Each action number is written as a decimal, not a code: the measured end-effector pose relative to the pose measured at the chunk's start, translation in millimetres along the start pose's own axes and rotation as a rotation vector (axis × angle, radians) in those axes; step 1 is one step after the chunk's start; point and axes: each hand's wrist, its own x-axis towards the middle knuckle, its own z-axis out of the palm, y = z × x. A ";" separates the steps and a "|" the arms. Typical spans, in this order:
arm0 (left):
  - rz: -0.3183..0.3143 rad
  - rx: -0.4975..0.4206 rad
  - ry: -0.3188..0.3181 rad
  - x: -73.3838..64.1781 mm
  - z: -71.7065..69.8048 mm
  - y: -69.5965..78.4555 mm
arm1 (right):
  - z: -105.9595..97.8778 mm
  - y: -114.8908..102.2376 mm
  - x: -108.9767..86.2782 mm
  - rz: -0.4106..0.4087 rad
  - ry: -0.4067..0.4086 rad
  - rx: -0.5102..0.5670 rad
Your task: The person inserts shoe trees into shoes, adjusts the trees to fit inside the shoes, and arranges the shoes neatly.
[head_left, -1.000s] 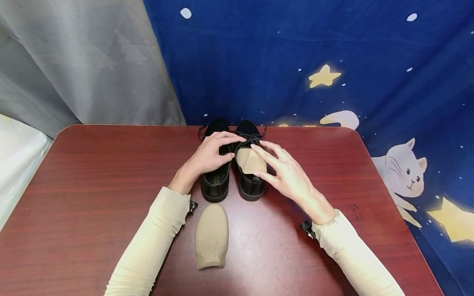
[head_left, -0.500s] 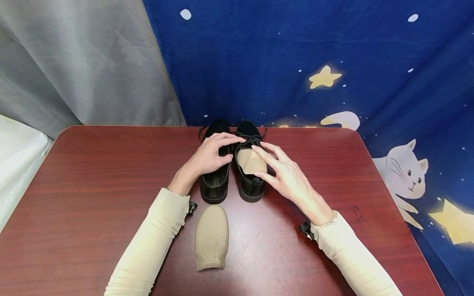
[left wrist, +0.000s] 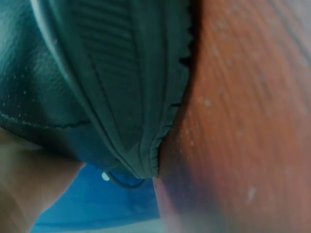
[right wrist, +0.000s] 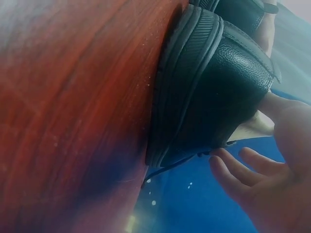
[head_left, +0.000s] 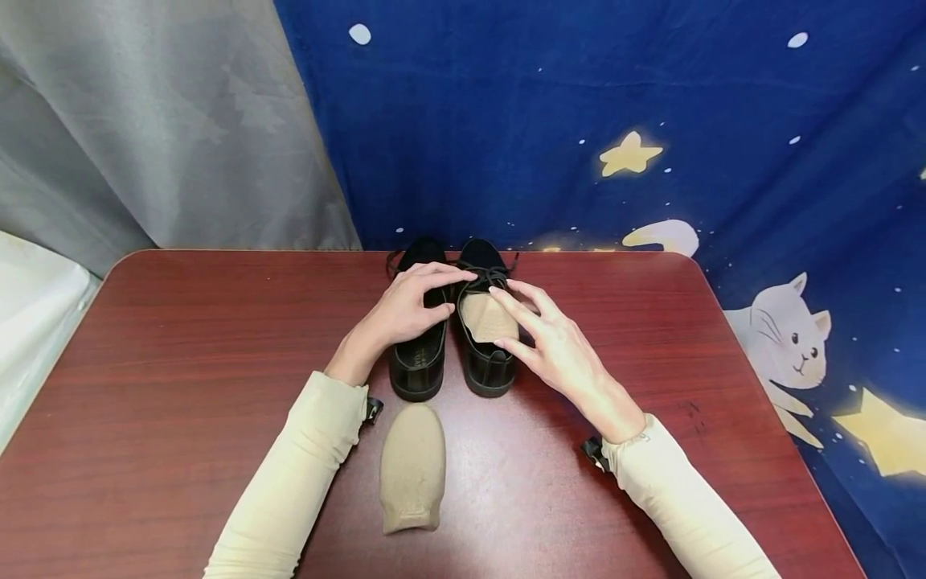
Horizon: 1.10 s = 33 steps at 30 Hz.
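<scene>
A pair of black lace-up shoes stands side by side, toes toward the back edge: the left shoe (head_left: 416,378) and the right shoe (head_left: 489,376). In the right shoe's opening sits a tan moulded shoe insert (head_left: 486,318). My left hand (head_left: 408,304) reaches across the left shoe, its fingertips by the right shoe's laces and its thumb near that shoe's inner rim. My right hand (head_left: 553,342) is spread at the outer side, index finger by the tongue, thumb at the rim near the heel. A matching insert (head_left: 414,470) lies on the table in front of the left shoe.
The reddish-brown wooden table (head_left: 181,386) has rounded back corners. Just beyond its back edge hang a grey curtain (head_left: 188,129) and a blue curtain (head_left: 492,121) printed with stars and a cat. Black wrist cameras show at both sleeve cuffs.
</scene>
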 end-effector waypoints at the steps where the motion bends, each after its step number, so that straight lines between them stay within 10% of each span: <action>1: 0.002 0.001 0.001 -0.3 -0.1 -0.2 | 0.6 -0.3 0.3 0.000 0.004 0.003; 33: -0.028 -0.006 0.004 0.4 1.7 -1.5 | 4.8 0.2 6.8 0.026 0.070 -0.015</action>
